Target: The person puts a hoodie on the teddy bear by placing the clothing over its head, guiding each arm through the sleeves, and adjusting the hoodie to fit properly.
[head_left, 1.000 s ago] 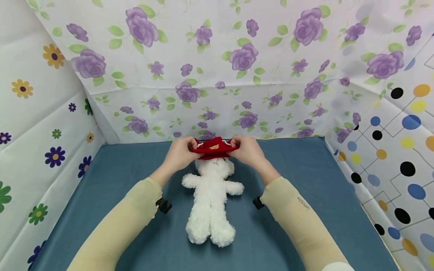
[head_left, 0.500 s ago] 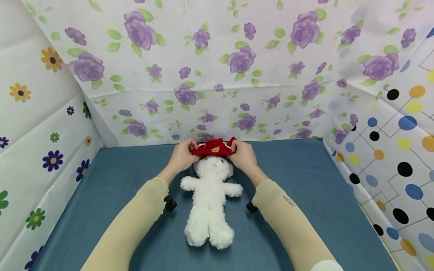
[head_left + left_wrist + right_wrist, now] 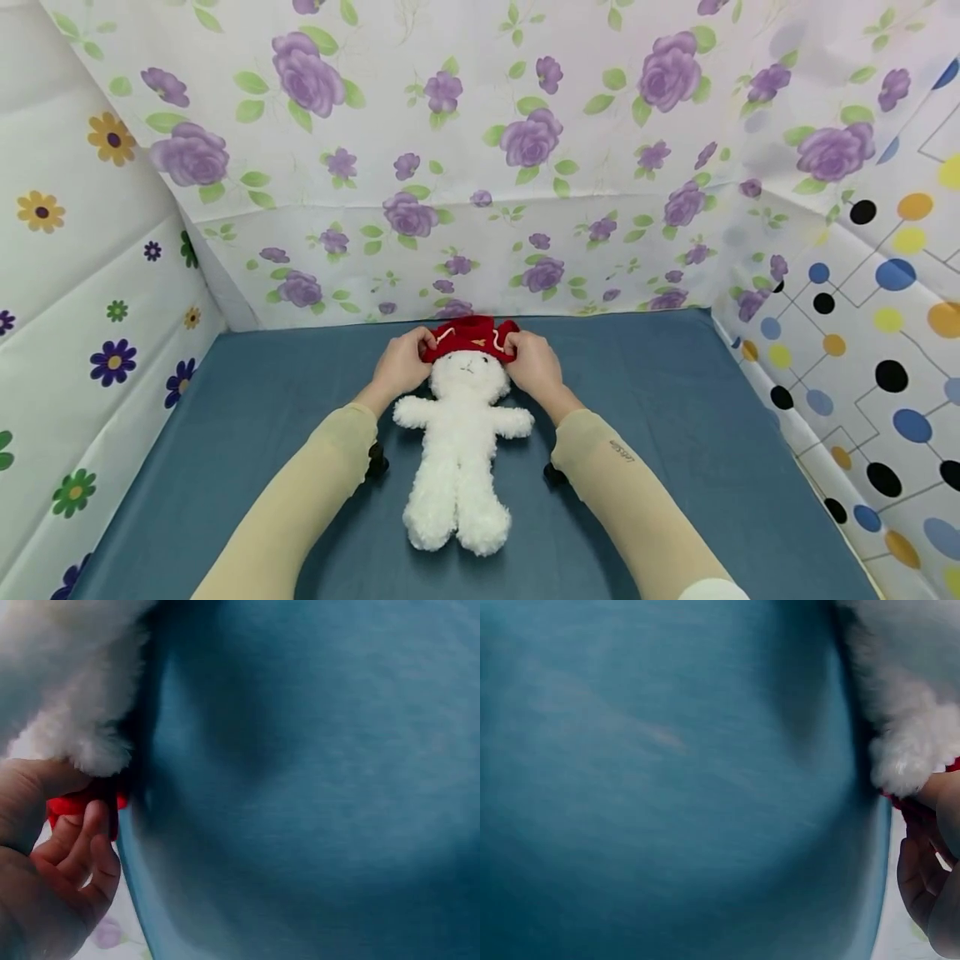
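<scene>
A white fluffy plush toy [image 3: 459, 450] lies on its back in the middle of the blue table, head toward the far edge. Over the top of its head sits a small red garment [image 3: 467, 333] with white cords and a little tan emblem. My left hand [image 3: 402, 364] pinches the garment's left edge between thumb and fingers. Its right edge is gripped by my right hand [image 3: 535, 364]. In the left wrist view, red cloth [image 3: 79, 804] shows between thumb and fingers, just under white fur. The right wrist view shows the right fingers [image 3: 919, 874] curled at the red edge beside the fur.
Blue cloth covers the table [image 3: 300, 375]. A purple-flowered sheet [image 3: 480, 167] hangs behind its far edge. Patterned sheets also stand at the left [image 3: 90, 292] and right [image 3: 862, 333] sides.
Both hands have drawn the red garment down toward the plush toy's head, so it now covers the top of it. The toy's face shows more than a second ago.
</scene>
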Demonstrator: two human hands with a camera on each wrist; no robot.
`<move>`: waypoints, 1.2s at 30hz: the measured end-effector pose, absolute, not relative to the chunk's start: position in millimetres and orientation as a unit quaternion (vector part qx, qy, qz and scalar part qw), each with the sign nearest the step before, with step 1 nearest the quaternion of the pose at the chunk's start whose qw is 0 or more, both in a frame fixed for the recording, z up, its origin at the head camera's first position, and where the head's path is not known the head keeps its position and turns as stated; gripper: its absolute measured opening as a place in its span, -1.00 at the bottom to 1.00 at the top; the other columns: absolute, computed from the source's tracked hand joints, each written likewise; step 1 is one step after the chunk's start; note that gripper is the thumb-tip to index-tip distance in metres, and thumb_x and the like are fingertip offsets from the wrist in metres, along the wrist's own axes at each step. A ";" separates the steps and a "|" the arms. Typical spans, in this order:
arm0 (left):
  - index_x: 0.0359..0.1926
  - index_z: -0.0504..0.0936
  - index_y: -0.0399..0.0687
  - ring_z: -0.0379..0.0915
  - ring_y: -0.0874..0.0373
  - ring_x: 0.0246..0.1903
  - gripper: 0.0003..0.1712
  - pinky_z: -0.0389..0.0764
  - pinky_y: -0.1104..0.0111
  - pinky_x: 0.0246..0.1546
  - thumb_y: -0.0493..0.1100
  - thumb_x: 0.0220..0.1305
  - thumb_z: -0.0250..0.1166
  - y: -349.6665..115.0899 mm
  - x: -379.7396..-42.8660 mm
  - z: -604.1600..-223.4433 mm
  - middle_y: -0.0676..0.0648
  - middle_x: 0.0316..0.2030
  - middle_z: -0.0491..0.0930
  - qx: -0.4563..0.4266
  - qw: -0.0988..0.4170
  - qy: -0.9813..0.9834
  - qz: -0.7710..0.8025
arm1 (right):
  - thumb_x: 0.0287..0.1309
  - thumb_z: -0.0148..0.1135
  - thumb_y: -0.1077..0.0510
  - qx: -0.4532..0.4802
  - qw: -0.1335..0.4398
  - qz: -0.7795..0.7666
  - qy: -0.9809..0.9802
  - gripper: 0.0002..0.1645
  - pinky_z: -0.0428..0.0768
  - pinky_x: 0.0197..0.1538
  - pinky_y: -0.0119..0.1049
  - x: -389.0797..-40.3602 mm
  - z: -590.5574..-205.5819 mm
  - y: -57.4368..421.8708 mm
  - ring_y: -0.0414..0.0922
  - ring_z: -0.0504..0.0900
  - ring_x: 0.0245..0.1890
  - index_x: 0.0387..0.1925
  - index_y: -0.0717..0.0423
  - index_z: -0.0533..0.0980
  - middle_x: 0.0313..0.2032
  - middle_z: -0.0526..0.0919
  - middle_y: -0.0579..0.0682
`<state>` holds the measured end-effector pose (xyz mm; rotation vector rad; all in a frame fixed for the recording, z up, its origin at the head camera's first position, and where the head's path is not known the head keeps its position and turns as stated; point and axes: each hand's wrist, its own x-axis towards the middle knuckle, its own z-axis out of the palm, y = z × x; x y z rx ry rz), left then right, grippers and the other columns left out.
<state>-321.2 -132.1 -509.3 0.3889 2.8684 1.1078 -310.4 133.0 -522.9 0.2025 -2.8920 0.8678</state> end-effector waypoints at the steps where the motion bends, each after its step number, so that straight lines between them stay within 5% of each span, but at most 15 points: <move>1: -0.06 0.59 -0.08 0.46 -0.01 -0.32 -0.72 0.50 0.16 -0.27 -0.43 0.30 0.38 -133.1 -319.9 -512.1 -0.11 -0.24 0.60 0.123 0.025 0.926 0.356 | 0.21 0.42 0.38 0.067 0.049 0.286 -0.955 -0.59 0.25 -0.43 -0.21 -309.6 -525.7 132.8 -0.10 0.23 -0.47 -0.47 -0.04 0.38 -0.43 0.35 -0.06; 7: -0.02 0.60 -0.14 0.54 -0.03 -0.26 -0.73 0.58 0.09 -0.20 -0.44 0.30 0.34 -138.5 -310.5 -520.3 -0.12 -0.23 0.63 0.116 0.040 0.918 0.377 | 0.34 0.45 0.20 0.087 0.006 0.291 -0.953 -0.87 0.62 -0.17 -0.08 -304.5 -537.4 134.3 -0.01 0.61 -0.22 -0.14 -0.05 0.67 -0.14 0.69 -0.02; 12: -0.03 0.59 -0.19 0.61 -0.05 -0.14 -0.80 0.64 0.04 -0.06 -0.38 0.35 0.30 -145.6 -302.2 -521.8 -0.16 -0.14 0.66 0.139 0.056 0.893 0.424 | 0.43 0.37 0.13 0.138 -0.004 0.300 -0.944 -0.73 0.58 0.17 0.08 -296.7 -538.7 145.0 0.12 0.55 0.15 0.10 0.03 0.76 0.10 0.61 0.10; 18: 0.19 0.65 -0.14 0.58 -0.02 -0.03 -0.66 0.60 0.02 0.08 -0.15 0.48 0.30 -156.4 -291.3 -513.0 -0.13 0.01 0.67 0.151 0.115 0.869 0.457 | 0.57 0.15 0.09 0.184 -0.062 0.366 -0.910 -0.51 0.43 0.39 0.20 -286.9 -531.3 162.2 0.21 0.42 0.42 0.40 0.13 0.57 0.37 0.54 0.16; 22: 0.35 0.58 -0.08 0.54 -0.02 0.08 -0.45 0.55 -0.04 0.20 0.08 0.51 0.34 -159.4 -287.1 -504.5 -0.11 0.13 0.63 0.162 0.154 0.855 0.468 | 0.61 0.12 -0.14 0.178 -0.132 0.436 -0.872 -0.33 0.32 0.47 0.26 -283.0 -525.7 167.2 0.17 0.27 0.55 0.58 -0.01 0.38 0.55 0.36 0.10; 29: 0.42 0.50 -0.08 0.53 0.04 0.02 -0.27 0.58 0.07 0.10 0.22 0.43 0.41 -154.5 -286.8 -503.5 -0.09 0.11 0.61 0.191 0.160 0.863 0.440 | 0.41 0.31 -0.37 0.175 -0.163 0.445 -0.863 -0.07 0.38 0.44 0.24 -283.7 -523.5 162.4 0.10 0.34 0.51 0.61 -0.07 0.32 0.50 0.40 0.06; 36: 0.22 0.57 -0.16 0.48 0.03 -0.14 -0.45 0.54 0.15 -0.09 0.11 0.45 0.43 -148.5 -286.3 -503.0 -0.11 -0.07 0.59 0.191 0.146 0.864 0.443 | 0.48 0.36 -0.13 0.167 -0.122 0.427 -0.880 -0.40 0.57 0.22 0.05 -284.4 -526.6 153.1 -0.02 0.57 0.16 0.37 0.03 0.48 0.18 0.60 0.01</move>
